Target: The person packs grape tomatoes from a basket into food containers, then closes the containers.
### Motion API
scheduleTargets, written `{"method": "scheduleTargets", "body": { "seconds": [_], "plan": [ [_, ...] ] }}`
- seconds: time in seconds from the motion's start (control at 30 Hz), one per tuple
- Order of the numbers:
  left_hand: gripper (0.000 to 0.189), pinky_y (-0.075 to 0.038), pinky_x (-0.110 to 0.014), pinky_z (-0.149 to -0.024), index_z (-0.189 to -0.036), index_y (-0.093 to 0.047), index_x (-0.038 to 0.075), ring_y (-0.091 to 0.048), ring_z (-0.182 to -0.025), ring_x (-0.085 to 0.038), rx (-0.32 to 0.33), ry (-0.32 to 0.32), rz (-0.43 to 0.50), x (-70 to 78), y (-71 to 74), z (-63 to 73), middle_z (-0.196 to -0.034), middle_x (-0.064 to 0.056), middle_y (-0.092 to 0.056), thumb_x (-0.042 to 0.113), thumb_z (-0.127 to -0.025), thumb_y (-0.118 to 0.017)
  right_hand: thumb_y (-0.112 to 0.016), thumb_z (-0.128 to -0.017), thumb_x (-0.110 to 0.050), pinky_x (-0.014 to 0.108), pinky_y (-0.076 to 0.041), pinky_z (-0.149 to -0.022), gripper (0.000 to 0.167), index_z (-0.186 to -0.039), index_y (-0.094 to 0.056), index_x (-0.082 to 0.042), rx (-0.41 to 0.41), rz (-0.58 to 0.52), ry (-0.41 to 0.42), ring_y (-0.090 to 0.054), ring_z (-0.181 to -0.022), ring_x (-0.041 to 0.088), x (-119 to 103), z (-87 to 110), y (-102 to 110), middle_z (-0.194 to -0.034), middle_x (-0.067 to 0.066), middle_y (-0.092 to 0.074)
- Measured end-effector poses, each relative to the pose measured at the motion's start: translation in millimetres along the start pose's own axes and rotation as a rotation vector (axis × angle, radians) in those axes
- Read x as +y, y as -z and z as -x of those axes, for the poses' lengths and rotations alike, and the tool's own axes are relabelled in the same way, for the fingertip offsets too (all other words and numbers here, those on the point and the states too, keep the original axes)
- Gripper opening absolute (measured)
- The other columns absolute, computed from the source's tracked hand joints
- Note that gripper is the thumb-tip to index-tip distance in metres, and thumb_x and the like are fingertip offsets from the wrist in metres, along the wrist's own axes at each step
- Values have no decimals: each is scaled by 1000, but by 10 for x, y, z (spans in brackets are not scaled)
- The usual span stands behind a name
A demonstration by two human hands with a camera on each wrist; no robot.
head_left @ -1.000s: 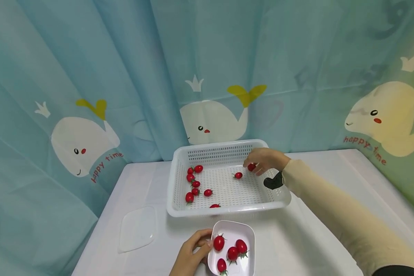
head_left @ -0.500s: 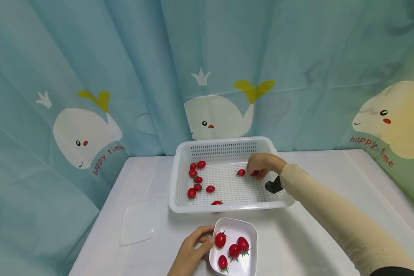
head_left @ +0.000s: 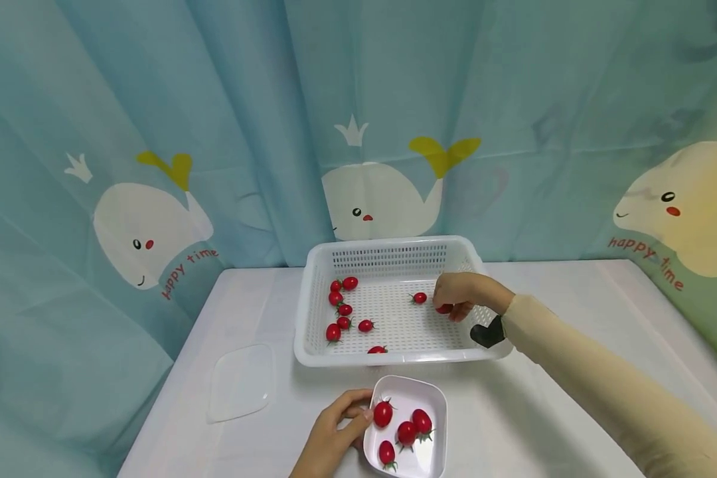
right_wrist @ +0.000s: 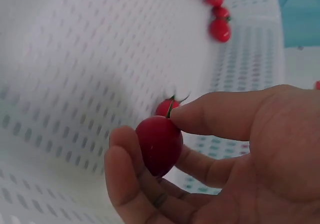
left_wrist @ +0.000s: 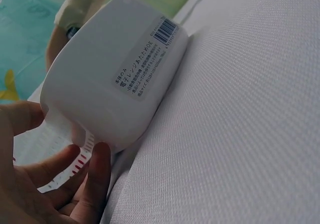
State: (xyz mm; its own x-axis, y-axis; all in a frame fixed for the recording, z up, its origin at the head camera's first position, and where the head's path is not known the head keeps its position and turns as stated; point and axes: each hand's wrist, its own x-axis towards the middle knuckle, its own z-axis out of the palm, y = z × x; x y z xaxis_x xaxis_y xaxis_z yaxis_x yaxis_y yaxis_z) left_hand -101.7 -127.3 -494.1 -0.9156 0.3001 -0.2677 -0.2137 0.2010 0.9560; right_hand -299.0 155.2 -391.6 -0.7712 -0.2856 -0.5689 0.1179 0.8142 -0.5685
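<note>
Inside the white perforated basket (head_left: pixel 388 359), my right hand (head_left: pixel 463 293) pinches a cherry tomato (right_wrist: pixel 160 145) between thumb and fingers, its green stem up by the thumb tip. Just beyond it in the right wrist view lies another cherry tomato (right_wrist: pixel 167 107) on the basket floor. My left hand (head_left: pixel 337 428) holds a small square white container (head_left: pixel 439 445) at its left side, thumb at the rim and fingers against the wall (left_wrist: pixel 107 79). Several red tomatoes (head_left: pixel 406 433) with green stems lie in that container.
More cherry tomatoes (head_left: pixel 344 310) lie mostly along the basket's left side, with one (head_left: pixel 377 350) by its front wall. A clear flat lid (head_left: pixel 241 382) rests on the white tabletop (head_left: pixel 179 425) at left. Behind the basket hangs a blue whale-print curtain (head_left: pixel 263 133).
My right hand's fingers have drawn in around the tomato at the basket's right end, and the hand has shifted slightly right. The left hand keeps its hold on the container.
</note>
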Motion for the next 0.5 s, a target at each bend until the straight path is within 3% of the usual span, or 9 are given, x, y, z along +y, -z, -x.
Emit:
{"method": "scheduleTargets", "body": {
  "seconds": [0.17,0.5],
  "plan": [
    [53,-57,-22,-73,-143,-59,6,-59,-101,-17,3,-4,-14,-1,5,16,-111,-8,-73,37,-101,-64,-60,-101,-16,25,-58,-65,24,-117,-64,3,33,-32,60,-60,-70,15,42,182,-55,-91,9,-61],
    [51,-57,-22,-72,-142,-60,7,-60,-99,-14,6,-22,-14,12,8,2,-107,-8,-73,37,-101,-64,-61,-104,-23,31,-57,-78,26,-118,-61,0,114,-187,243,-62,-89,21,127,655,-69,-104,13,-67]
  ]
}}
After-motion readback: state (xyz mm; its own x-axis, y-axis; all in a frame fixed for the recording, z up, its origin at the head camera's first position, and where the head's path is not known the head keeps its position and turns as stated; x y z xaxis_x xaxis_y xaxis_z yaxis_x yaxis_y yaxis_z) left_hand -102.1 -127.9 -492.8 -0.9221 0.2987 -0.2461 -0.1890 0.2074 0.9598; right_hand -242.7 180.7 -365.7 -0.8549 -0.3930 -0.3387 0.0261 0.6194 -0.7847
